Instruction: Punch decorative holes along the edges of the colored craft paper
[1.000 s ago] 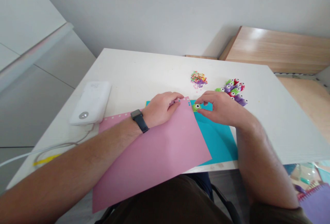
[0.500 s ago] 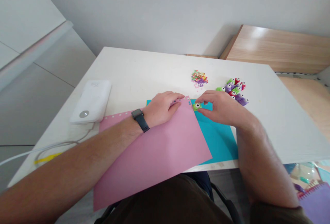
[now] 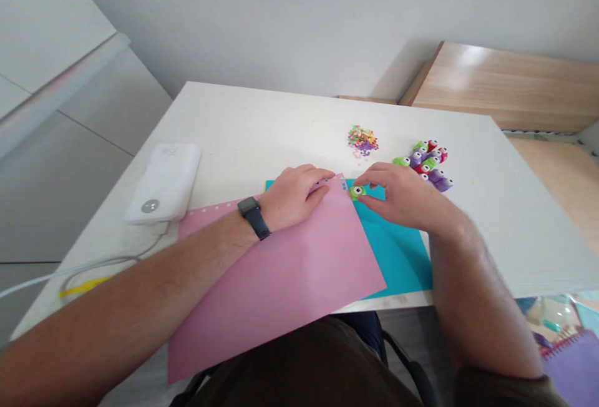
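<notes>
A pink sheet of paper (image 3: pixel 299 269), with small punched holes along its top edge, overlaps a blue sheet (image 3: pixel 402 251) and hangs past the table's front. My left hand (image 3: pixel 294 198), wearing a dark watch, holds the pink sheet near its top right corner, thumb on its face and index finger along the top edge. Just right of that corner, my right hand (image 3: pixel 397 191) has thumb and index finger on either side of a green craft punch (image 3: pixel 357 191), which shows a dark star on its white top. Whether paper sits in its slot is hidden.
Beyond my hands lies a pile of tiny coloured paper cutouts (image 3: pixel 362 138). Several green, red and purple craft punches (image 3: pixel 423 160) stand behind my right hand. At left are a white power bank (image 3: pixel 166 182) and its cable (image 3: pixel 103 262).
Both hands, the pink sheet and the green punch keep almost the same place. The view has shifted very slightly.
</notes>
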The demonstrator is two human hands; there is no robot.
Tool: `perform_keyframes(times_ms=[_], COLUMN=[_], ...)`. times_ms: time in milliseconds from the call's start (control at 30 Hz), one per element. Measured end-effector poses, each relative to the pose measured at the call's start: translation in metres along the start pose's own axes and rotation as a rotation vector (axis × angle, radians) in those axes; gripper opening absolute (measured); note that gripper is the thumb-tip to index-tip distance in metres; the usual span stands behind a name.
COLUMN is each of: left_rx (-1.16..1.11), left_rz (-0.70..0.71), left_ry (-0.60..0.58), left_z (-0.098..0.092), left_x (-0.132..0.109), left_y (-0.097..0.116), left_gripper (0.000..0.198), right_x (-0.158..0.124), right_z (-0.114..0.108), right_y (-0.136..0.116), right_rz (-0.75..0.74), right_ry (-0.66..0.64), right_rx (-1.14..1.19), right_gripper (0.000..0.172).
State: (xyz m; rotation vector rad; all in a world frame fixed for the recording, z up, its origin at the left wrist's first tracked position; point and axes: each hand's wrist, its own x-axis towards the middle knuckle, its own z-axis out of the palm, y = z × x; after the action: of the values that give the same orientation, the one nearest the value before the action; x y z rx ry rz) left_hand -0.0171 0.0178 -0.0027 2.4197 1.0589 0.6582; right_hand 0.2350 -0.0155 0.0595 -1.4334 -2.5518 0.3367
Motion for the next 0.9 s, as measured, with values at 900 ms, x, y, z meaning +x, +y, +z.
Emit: perform_keyframes(times_ms=[900], left_rx=[0.071], left_rz=[0.041], left_ry=[-0.002], left_z=[0.002], left_x=[-0.001], left_y=[-0.001], left_gripper=[0.032], right_x=[-0.002], right_z=[-0.005], right_y=[0.043], right_rz=[0.356], right_ry=[0.273], right_rx=[-0.201], right_gripper=[0.025])
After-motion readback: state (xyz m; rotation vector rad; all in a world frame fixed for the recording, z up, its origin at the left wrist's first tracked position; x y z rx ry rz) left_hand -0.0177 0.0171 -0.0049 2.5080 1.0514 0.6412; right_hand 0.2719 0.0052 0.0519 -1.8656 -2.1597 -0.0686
